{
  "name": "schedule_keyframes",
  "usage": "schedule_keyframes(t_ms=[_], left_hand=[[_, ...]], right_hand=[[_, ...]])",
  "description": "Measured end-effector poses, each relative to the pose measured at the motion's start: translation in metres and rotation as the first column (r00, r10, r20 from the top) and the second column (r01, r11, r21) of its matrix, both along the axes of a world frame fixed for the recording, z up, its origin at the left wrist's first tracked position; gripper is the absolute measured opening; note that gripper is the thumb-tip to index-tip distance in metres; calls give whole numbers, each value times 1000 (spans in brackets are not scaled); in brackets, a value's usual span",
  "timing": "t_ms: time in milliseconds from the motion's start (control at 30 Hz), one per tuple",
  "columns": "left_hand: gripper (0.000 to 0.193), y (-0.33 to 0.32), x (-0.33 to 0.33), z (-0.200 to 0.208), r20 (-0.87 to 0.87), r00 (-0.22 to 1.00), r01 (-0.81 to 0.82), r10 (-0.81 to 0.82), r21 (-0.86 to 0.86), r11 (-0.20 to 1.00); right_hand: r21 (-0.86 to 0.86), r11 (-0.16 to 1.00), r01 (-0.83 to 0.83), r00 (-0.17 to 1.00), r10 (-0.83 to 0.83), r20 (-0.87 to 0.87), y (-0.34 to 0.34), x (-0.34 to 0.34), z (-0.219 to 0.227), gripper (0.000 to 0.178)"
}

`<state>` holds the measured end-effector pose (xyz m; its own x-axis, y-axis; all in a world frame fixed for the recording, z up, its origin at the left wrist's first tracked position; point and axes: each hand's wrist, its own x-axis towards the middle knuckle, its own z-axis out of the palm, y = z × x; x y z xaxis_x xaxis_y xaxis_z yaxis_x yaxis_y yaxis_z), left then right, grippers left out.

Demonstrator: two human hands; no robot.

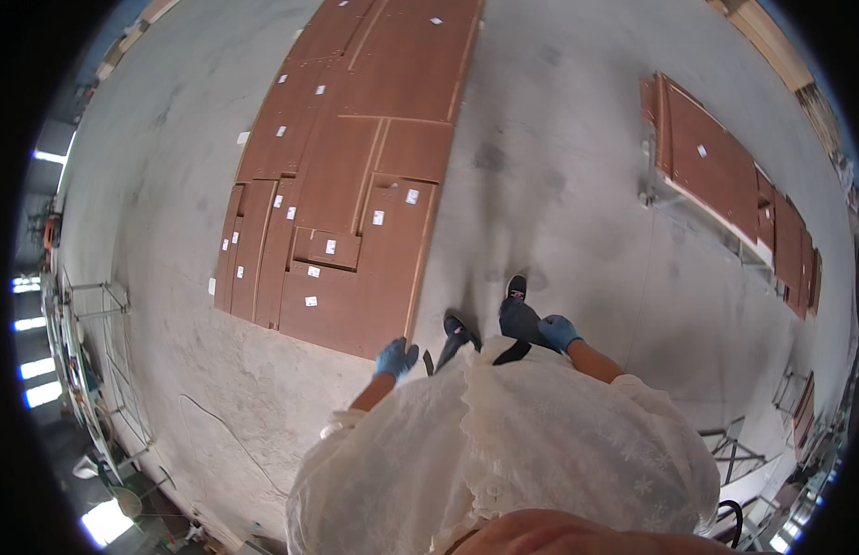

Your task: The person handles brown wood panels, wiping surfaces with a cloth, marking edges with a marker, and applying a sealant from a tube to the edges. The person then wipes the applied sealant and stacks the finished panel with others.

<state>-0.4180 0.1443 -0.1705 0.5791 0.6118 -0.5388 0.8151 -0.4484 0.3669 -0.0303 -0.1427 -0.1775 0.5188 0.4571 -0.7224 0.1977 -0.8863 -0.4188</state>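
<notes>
Two blue-gloved hands (394, 359) (559, 333), two shoes (515, 288) (454, 325), many brown panels (355, 310).

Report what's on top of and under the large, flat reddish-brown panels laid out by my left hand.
Small white rectangular labels dot the flat reddish-brown panels. The panels cover whatever is beneath; only grey floor shows around their edges.

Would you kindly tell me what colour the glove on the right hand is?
The right glove is blue, seen in the head view.
</notes>
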Motion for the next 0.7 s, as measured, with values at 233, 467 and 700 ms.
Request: schedule_keyframes(t_ms=[233, 467, 700], left_hand=[[55, -10, 125, 37, -123, 985, 116, -123, -64, 991], [53, -68, 302, -26, 10, 992, 127, -127, -135, 983], [52, -151, 497, -49, 181, 959, 257, -217, -237, 937]], right_hand=[[75, 973, 217, 968, -204, -149, -113, 21, -23, 59], [6, 845, 535, 841, -533, -96, -256, 99, 22, 49], [-47, 624, 780, 625, -773, 110, -412, 177, 3, 46]])
